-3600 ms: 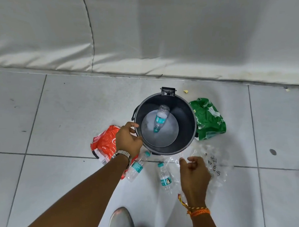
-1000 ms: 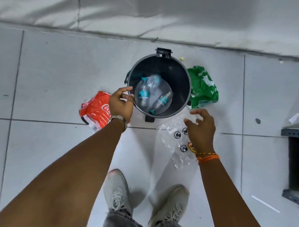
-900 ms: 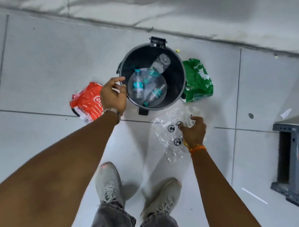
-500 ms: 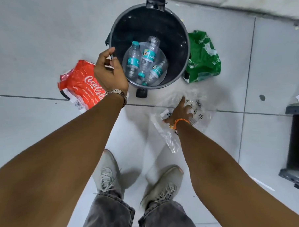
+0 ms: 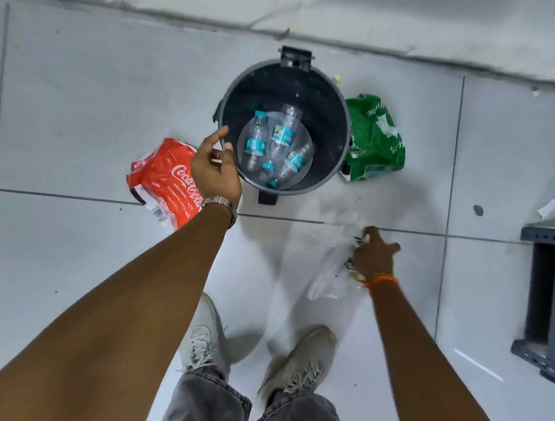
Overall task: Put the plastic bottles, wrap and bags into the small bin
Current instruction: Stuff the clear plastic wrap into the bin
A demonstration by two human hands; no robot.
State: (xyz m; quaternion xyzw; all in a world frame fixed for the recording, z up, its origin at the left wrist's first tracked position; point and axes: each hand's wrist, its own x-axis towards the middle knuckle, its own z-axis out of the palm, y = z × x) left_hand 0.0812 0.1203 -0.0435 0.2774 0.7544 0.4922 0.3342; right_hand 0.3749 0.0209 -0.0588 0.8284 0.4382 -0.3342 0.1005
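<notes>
A small dark grey bin stands on the tiled floor with three clear plastic bottles lying inside it. My left hand rests at the bin's left rim, fingers curled around its edge. To the bin's left lies a red Coca-Cola wrap, partly under my left hand. A green plastic bag lies against the bin's right side. My right hand is closed on a clear plastic bag with black printed marks, lifted off the floor below and right of the bin.
A wall base runs behind the bin. A grey metal rack stands at the right edge. Small scraps of paper lie on the tiles near it. My two shoes stand below the bin.
My right hand has gathered the clear bag and pulled it back toward me, off the floor. My left hand stays at the bin's rim. The camera has pulled back from the bin.
</notes>
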